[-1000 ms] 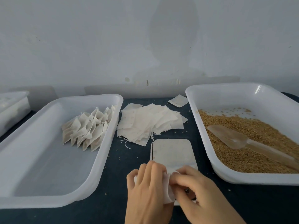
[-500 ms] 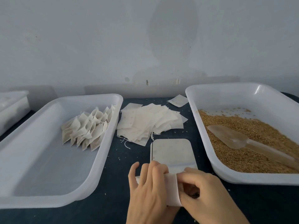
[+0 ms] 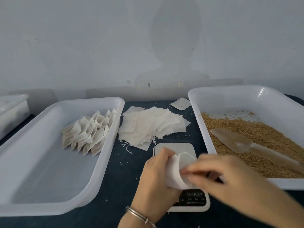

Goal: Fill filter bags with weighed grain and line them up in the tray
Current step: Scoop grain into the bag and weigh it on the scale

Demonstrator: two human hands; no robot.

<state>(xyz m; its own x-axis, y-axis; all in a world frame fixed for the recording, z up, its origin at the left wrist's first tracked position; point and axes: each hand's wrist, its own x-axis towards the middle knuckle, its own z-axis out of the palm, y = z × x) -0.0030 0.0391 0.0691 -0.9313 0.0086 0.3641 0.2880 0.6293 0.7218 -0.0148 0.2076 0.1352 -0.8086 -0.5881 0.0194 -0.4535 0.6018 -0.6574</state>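
The left hand [image 3: 156, 176] grips a small white fabric filter bag [image 3: 178, 171] with its fingers curled round it, holding it mouth-up over the flat white digital kitchen scale [image 3: 189, 199] — a sensible spot, since the bag has to be filled and weighed there. The right hand [image 3: 218, 176] is blurred; its fingertips seem to touch the bag's rim as if spreading it, but I cannot tell whether they pinch it or are merely leaving.

The big white plastic tub of golden-brown grain [image 3: 256, 137] sits just to the right, with a translucent plastic scoop [image 3: 233, 143] lying on the grain, handle toward the right hand, so the reach should be short. The loose pile of flat empty white bags [image 3: 148, 127] lies just behind the scale, between the two containers, within easy reach of either hand.

On the left, the wide white plastic tray [image 3: 49, 178] holds a leaning row of filled bags [image 3: 87, 134] packed in its far right corner, each propped against the next — most of the floor remains for later rows. By my judgement the bag in hand is unfilled, and scooping comes next.
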